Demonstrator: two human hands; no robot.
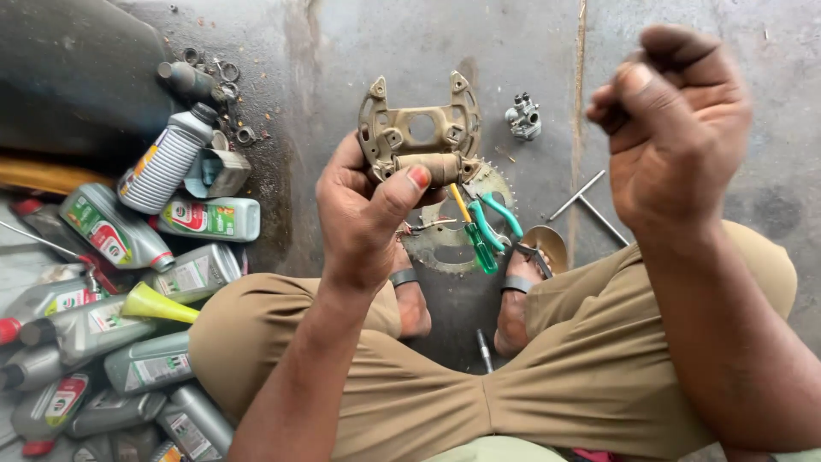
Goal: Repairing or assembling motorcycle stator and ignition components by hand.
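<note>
My left hand (363,214) grips a tan, horseshoe-shaped metal plate with a wound coil (419,128), held up over the floor with the thumb pressed on the coil. Raised at the upper right, my right hand (671,120) has its fingers curled shut; nothing shows in it. Below the plate, on the concrete between my sandalled feet, lie a toothed sprocket (445,244), green-handled pliers (492,227) and a green-and-yellow screwdriver (470,231).
Several grey oil bottles (115,231) and a yellow funnel (158,304) are heaped at the left. Washers and rings (227,85) lie at the upper left, a small carburettor (523,117) and a T-shaped metal wrench (590,205) at the upper right. My bent knees fill the foreground.
</note>
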